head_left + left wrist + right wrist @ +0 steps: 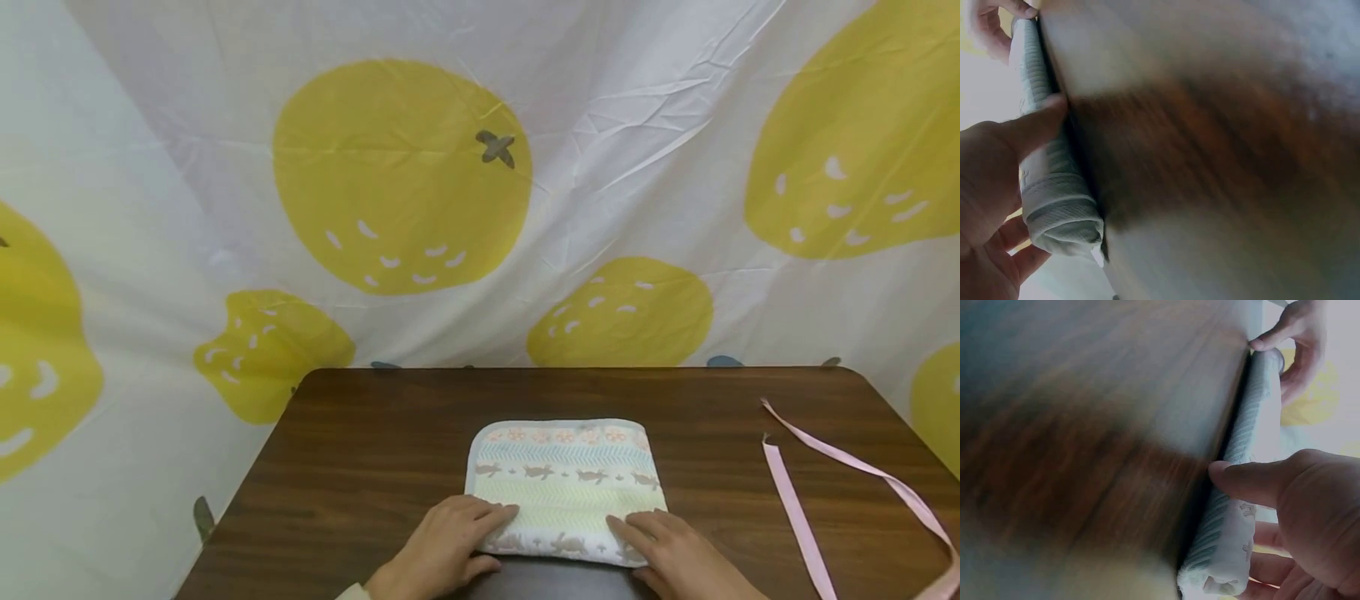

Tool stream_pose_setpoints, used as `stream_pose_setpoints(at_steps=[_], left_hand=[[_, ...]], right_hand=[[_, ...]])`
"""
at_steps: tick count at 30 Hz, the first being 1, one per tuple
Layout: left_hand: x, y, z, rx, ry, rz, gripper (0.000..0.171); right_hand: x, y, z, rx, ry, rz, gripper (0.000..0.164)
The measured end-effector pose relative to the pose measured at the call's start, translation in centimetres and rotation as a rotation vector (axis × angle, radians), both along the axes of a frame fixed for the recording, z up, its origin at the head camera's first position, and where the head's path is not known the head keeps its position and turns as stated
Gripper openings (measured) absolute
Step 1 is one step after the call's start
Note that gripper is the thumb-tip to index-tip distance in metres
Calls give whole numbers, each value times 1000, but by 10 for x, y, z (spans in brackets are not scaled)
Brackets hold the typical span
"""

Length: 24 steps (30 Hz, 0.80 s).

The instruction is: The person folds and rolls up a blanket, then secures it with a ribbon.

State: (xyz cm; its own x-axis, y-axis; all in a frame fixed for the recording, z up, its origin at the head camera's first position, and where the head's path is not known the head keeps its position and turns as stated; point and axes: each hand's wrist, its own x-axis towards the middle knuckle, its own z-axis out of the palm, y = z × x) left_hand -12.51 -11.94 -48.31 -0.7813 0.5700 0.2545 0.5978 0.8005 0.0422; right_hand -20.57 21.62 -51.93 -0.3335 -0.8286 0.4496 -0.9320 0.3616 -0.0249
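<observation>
A folded quilted cloth [562,492] lies flat on the table, printed with rows of brown turtles, zigzags and pale orange shapes, with a light blue edging. My left hand [442,542] grips its near left corner, fingers on top and thumb at the front edge. At the near right corner my right hand [678,554] holds it the same way. From the left wrist, the thick rolled-looking layers of the cloth [1063,206] show between thumb and fingers. In the right wrist view the thumb presses low on the front side of the cloth [1235,531], close to the tabletop.
Two pink ribbons lie to the right: a short straight one [798,517] and a longer twisted one [862,467] running toward the table's right side. Behind the dark wooden table [360,467] hangs a white curtain [187,167] with big yellow fruit prints.
</observation>
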Motion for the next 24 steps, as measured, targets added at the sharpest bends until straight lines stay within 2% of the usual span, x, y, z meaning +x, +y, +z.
stream_pose_setpoints(at_steps=[7, 10, 11, 14, 19, 24], left_hand=[[-4, 3, 1, -26, 11, 11, 41], [-5, 4, 2, -14, 9, 6, 38], [-5, 4, 2, -8, 6, 4, 37], [-4, 4, 4, 4, -6, -2, 36], [-2, 2, 9, 17, -76, -4, 37], [-2, 1, 13, 48, -118, -9, 35]], right_hand=[[3, 1, 5, -26, -40, -43, 62], [2, 1, 3, -84, -20, -33, 34], [2, 2, 2, -101, -12, -28, 32], [2, 1, -1, -146, 28, -24, 59], [3, 3, 0, -144, 54, -30, 58], [4, 4, 2, -167, 36, -26, 54]])
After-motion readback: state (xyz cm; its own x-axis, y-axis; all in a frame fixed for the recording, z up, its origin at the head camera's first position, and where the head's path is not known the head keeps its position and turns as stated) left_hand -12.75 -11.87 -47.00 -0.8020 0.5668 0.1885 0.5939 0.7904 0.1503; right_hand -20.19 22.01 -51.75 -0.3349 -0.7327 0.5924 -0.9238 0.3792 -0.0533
